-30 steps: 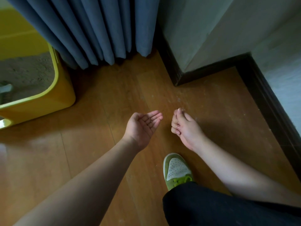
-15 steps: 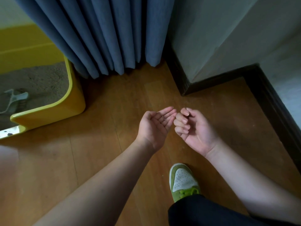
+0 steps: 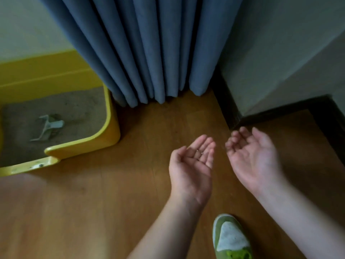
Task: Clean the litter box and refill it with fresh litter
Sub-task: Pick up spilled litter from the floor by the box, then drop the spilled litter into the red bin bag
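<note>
Yellow plastic litter box (image 3: 104, 142) sits on the wood floor (image 3: 115, 193) at the left of the head view, its right wall just beside the hem of the blue curtain (image 3: 145, 53). Box's long axis cannot be told; its left part is cut by the frame edge. Lowered entry lip at its near side, facing the person. Grey-tan litter (image 3: 74, 109) fills the bottom. A pale litter scoop (image 3: 47, 127) lies on the litter inside the box, left of the box's right wall, long axis running from near-left to far-right, handle end pointing far-right toward the curtain.

Left hand (image 3: 192, 165) is palm up, well to the right of the box, above the floor, fingers straight and together, a few tiny specks on the fingers, gripping nothing. Right hand (image 3: 252, 157) is palm up just right of the left hand, apart from it, fingers loosely curled, holding nothing, somewhat motion-blurred. Green-and-white shoe (image 3: 231, 238) on the floor right of and nearer than the box. Dark baseboard (image 3: 225, 107) runs right of the curtain.
</note>
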`<state>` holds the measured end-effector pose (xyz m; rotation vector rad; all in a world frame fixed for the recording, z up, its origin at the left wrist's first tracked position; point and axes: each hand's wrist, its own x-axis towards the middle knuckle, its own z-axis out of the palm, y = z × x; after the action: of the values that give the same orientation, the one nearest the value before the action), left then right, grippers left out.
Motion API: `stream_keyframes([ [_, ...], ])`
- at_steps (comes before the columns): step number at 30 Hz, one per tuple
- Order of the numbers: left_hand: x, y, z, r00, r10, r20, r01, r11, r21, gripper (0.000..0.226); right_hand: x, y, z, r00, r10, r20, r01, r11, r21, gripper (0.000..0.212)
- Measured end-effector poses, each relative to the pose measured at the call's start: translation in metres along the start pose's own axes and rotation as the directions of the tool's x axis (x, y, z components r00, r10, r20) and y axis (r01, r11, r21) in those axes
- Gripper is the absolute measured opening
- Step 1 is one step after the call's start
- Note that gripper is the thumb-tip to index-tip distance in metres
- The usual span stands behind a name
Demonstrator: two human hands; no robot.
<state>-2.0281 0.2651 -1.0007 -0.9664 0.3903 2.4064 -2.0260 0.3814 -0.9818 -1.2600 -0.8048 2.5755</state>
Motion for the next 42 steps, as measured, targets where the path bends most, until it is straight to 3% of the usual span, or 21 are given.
stream_keyframes([
  [7, -0.055, 0.041, 0.024, 0.969, 0.239, -0.069, -0.243, 0.968, -0.06, 0.054, -0.047, 0.025, 0.048, 0.989, 0.121, 0.086, -0.129, 0.987, 0.095, 0.036],
  [15, -0.128, 0.064, 0.073, 0.961, 0.276, 0.031, -0.275, 0.961, -0.038, 0.057, -0.12, 0.017, 0.099, 0.987, 0.127, 0.096, -0.135, 0.987, 0.09, 0.046],
  [23, -0.239, 0.079, 0.131, 0.94, 0.327, -0.099, -0.336, 0.938, -0.089, 0.055, -0.231, -0.011, 0.165, 0.992, 0.126, 0.024, -0.127, 0.99, 0.067, 0.048],
  [32, -0.352, 0.115, 0.191, 0.918, 0.379, -0.12, -0.387, 0.92, -0.06, 0.055, -0.348, -0.038, 0.233, 0.982, 0.187, 0.002, -0.187, 0.982, 0.001, 0.05],
  [42, -0.505, 0.177, 0.292, 0.851, 0.518, -0.084, -0.525, 0.838, -0.151, 0.057, -0.492, -0.078, 0.36, 0.933, 0.215, 0.287, -0.201, 0.977, -0.077, 0.049],
])
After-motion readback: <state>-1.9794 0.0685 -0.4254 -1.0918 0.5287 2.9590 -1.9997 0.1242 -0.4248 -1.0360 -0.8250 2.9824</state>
